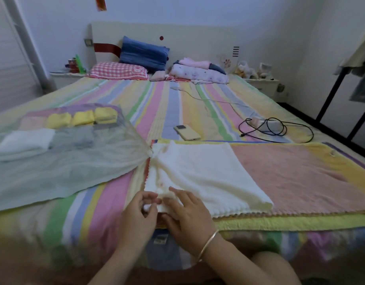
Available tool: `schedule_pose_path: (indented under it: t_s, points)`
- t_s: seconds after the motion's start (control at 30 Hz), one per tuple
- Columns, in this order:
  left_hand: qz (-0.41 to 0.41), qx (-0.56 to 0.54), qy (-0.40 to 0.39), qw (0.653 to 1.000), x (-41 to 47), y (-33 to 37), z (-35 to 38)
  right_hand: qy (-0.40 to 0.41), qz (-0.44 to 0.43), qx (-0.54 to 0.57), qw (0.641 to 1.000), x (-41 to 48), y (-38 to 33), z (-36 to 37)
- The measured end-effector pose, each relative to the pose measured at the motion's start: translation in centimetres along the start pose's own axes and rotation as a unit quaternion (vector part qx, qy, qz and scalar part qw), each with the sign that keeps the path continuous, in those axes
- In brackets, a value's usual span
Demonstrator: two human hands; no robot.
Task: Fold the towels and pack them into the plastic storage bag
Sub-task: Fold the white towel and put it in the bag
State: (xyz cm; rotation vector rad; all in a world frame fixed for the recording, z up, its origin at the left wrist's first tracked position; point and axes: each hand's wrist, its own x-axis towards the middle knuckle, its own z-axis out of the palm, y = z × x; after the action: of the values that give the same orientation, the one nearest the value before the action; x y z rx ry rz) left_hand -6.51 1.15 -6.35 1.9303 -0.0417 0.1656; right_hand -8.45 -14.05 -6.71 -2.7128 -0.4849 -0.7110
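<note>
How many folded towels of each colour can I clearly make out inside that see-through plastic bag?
Yellow towels: 3
White towel: 1
Grey towel: 1
Total: 5 clear; anything else in there is too blurred to count.

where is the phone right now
In the head view, the phone lies on the bed near centre, just beyond the white towel and left of the coiled black cable.

Three yellow towels (pixel 82 118), two pillows (pixel 143 52)
</note>
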Motion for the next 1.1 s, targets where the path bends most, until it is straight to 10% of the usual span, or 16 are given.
schedule_pose_path:
  t_s: [0.43, 1.1]
  points:
    - [-0.047, -0.108, -0.062, 0.991, -0.4, -1.3, -1.8, 0.121, -0.109, 0.123, 0.979, -0.1, -2.3, 2.8]
    - [0.079, -0.049, -0.218, 0.972, 1.0, -1.0, -4.2, 0.108, 0.02, 0.176, 0.978, 0.4, -3.1, 3.6]
